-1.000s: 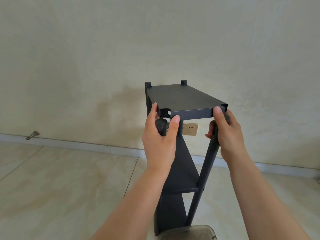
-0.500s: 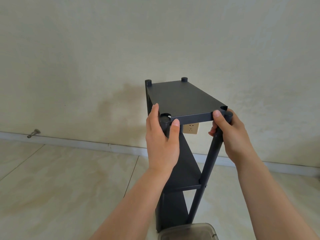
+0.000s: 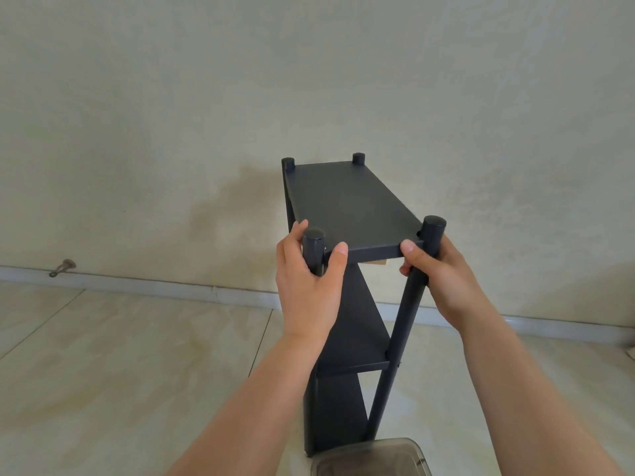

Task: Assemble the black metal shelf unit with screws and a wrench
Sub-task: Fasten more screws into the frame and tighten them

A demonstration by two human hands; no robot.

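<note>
Shelf unit (image 3: 347,201): top panel now seated lower, post ends protruding; left hand (image 3: 309,290), right hand (image 3: 443,280) gripping front posts.

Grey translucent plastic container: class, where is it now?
Head view, bottom edge, right of centre: the grey translucent plastic container sits on the floor at the black metal shelf unit's foot.

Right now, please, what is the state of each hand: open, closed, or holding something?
Left hand: closed, gripping the near left post below the top shelf.
Right hand: closed, gripping the near right post, thumb on the shelf edge.
</note>
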